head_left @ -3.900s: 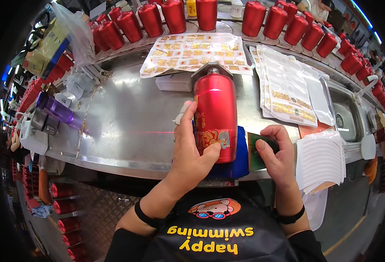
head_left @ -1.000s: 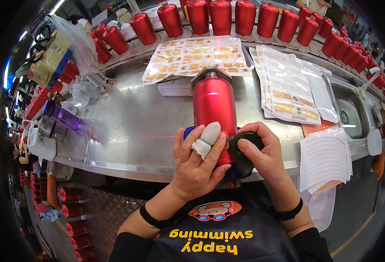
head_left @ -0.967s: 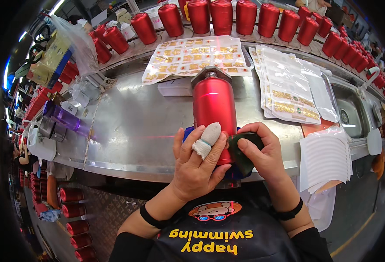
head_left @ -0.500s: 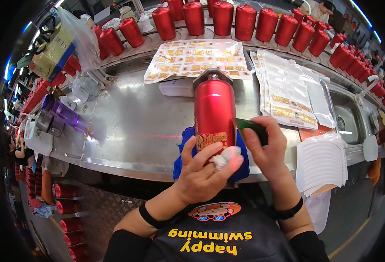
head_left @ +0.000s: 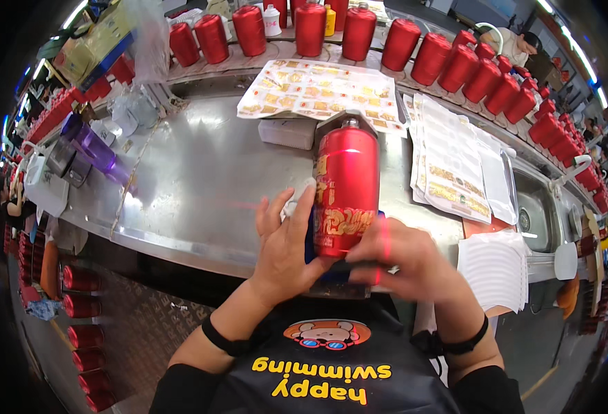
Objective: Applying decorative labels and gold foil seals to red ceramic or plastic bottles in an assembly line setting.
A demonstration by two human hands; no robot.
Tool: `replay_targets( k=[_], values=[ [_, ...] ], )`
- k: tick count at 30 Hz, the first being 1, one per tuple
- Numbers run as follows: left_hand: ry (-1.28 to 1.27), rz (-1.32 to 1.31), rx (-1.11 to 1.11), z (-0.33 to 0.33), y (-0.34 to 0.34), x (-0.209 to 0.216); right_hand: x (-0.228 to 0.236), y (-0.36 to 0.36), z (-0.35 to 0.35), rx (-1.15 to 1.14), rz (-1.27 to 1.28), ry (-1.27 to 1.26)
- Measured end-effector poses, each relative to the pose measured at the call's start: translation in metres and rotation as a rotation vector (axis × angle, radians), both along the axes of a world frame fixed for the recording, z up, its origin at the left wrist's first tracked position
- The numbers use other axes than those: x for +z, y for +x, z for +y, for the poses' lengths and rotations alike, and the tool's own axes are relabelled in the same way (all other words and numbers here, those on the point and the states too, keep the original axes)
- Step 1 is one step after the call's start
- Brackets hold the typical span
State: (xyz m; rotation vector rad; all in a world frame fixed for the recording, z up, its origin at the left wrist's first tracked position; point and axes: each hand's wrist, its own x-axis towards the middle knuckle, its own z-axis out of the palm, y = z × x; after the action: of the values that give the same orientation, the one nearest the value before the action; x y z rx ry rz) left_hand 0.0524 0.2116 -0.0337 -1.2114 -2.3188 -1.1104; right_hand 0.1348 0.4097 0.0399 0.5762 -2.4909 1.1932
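Note:
A shiny red metal bottle (head_left: 349, 179) with gold decoration lies with its neck pointing away from me, at the front of the steel bench. A dark angular plate (head_left: 367, 125) shows behind its neck. Along the bottle's left side and base rests my left hand (head_left: 280, 241), gripping it, and a wad of white cloth (head_left: 290, 208) shows between the fingers. My right hand (head_left: 407, 259) is at the lower right of the bottle, its fingers curled by the base and smeared by motion. Whether it holds anything is hidden. Blue cloth (head_left: 309, 241) peeks out beneath the bottle.
A printed gold decal sheet (head_left: 321, 86) lies behind the bottle beside a small white box (head_left: 287, 134). More decal sheets (head_left: 449, 152) and a white pad stack (head_left: 493, 262) are at right, near a sink (head_left: 535, 214). Red bottles (head_left: 311, 31) line the far conveyor. A purple tumbler (head_left: 95, 148) is left.
The bottle has turned, bringing more gold decoration into sight. My left hand went from its front to its left side. My right hand moved down to the base; its green scraper is out of sight.

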Motion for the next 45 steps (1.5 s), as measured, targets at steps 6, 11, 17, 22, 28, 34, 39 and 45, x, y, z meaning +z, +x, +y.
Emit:
replay_targets(
  k=[6, 11, 17, 22, 28, 34, 39, 45],
  values=[
    [-0.126, 0.095, -0.005, -0.002, -0.005, 0.011, 0.004, -0.007, 0.001, -0.117, 0.019, 0.009],
    [-0.066, -0.081, -0.014, 0.003, -0.003, -0.002, -0.001, -0.029, 0.013, -0.631, 0.219, 0.173],
    [-0.097, 0.078, 0.024, 0.004, -0.004, -0.001, 0.008, -0.032, 0.011, -0.574, 0.166, 0.146],
    [-0.137, 0.018, 0.027, 0.004, -0.005, 0.008, 0.004, -0.033, 0.003, -0.452, 0.088, 0.078],
    [-0.055, -0.071, 0.025, 0.006, -0.006, -0.004, 0.006, -0.031, -0.003, -0.483, 0.012, 0.066],
    [-0.074, 0.096, -0.008, 0.003, -0.004, 0.012, 0.007, -0.028, -0.004, -0.484, -0.029, -0.001],
    [-0.078, -0.021, 0.030, 0.003, -0.003, 0.007, 0.011, -0.019, -0.015, -0.354, -0.184, -0.094],
    [-0.070, 0.046, 0.015, 0.005, -0.004, 0.008, -0.011, -0.008, -0.023, -0.277, 0.351, 0.394]
  ],
)
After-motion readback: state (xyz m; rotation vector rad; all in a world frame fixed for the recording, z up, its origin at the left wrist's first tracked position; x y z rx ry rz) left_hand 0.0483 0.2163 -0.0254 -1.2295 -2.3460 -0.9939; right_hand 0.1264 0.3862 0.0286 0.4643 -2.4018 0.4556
